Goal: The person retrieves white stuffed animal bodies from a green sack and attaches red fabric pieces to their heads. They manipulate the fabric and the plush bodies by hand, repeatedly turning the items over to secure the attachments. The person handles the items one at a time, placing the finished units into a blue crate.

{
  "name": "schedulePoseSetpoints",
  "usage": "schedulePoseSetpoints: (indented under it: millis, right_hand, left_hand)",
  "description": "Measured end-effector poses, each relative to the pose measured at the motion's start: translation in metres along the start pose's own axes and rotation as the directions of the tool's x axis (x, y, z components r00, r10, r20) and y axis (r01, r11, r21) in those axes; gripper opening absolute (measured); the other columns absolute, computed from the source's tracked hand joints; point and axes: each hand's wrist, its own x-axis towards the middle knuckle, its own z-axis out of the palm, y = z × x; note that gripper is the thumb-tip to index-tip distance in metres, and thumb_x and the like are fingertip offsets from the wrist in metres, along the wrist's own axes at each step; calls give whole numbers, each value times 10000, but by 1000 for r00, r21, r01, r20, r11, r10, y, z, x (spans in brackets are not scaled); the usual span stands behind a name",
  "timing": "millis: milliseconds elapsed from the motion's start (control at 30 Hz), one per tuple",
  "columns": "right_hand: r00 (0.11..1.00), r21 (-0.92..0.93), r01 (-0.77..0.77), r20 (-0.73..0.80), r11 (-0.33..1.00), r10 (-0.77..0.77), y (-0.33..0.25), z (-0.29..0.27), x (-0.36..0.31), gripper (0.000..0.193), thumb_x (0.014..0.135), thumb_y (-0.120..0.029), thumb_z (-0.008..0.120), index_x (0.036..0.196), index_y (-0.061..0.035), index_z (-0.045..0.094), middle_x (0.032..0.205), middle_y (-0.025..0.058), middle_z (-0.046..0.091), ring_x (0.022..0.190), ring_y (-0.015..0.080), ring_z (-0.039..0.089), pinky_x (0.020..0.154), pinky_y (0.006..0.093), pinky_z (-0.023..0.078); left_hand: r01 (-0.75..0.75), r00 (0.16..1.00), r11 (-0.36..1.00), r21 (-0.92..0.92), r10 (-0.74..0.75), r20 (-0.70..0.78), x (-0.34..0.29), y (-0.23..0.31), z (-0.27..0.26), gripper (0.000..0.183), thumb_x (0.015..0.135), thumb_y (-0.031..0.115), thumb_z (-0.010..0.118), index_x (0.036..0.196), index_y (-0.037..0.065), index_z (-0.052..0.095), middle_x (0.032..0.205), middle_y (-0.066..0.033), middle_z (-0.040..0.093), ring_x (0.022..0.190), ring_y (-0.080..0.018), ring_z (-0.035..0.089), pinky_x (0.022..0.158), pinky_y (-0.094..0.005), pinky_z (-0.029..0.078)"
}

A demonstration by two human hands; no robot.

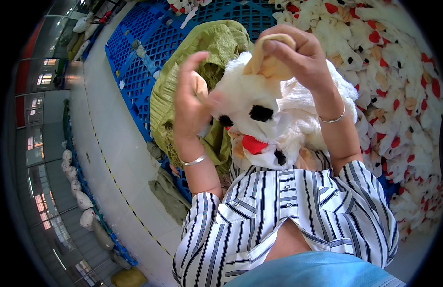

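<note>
A white plush animal skin (274,91) with black eye patches and a red tongue (254,144) lies in front of my chest. My right hand (298,52) pinches its beige-lined ear (269,64) between thumb and fingers at the top of the head. On the other side, my left hand (190,103) is smeared by motion, its index finger pointing up and its thumb apart. Right by that hand shows the other ear (199,86), partly covered by it; I see no firm grip there.
Behind the toy sits a green woven sack (216,36) on blue plastic pallets (135,52). A large heap of similar white plush skins (379,71) spreads along the right. Grey-green cloth (169,196) lies on the floor at left; stuffed white sacks (83,198) line the far wall.
</note>
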Motion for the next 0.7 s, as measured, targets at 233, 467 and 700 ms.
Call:
schedulePoseSetpoints:
  millis: [233, 467, 700]
  right_hand:
    - [973, 65, 51, -228, 997, -35, 14, -25, 13, 158, 974, -147, 609, 1005, 1, 654, 798, -29, 603, 700, 28, 503, 649, 205, 442]
    - [985, -82, -13, -170, 997, -1, -9, -11, -44, 88, 920, -64, 628, 935, 22, 637, 694, -33, 553, 623, 49, 500, 543, 219, 395]
    - [975, -264, -222, -67, 939, 212, 2, 9, -79, 138, 892, -52, 654, 1009, 20, 664, 653, 13, 562, 574, 50, 475, 518, 226, 390]
  left_hand:
    - [253, 947, 961, 111, -269, 176, -2, 4, 68, 221, 932, 205, 627, 904, -6, 568, 706, -137, 613, 632, -188, 609, 582, -322, 466]
    - [246, 943, 882, -401, -313, -110, -2, -44, 67, 303, 1018, 249, 535, 1069, -31, 639, 858, -42, 668, 749, -78, 572, 682, -255, 477]
    - [254, 928, 845, -471, -351, -129, -4, -50, 64, 290, 1021, 255, 539, 1070, -18, 624, 957, -28, 666, 839, -63, 591, 753, -237, 495]
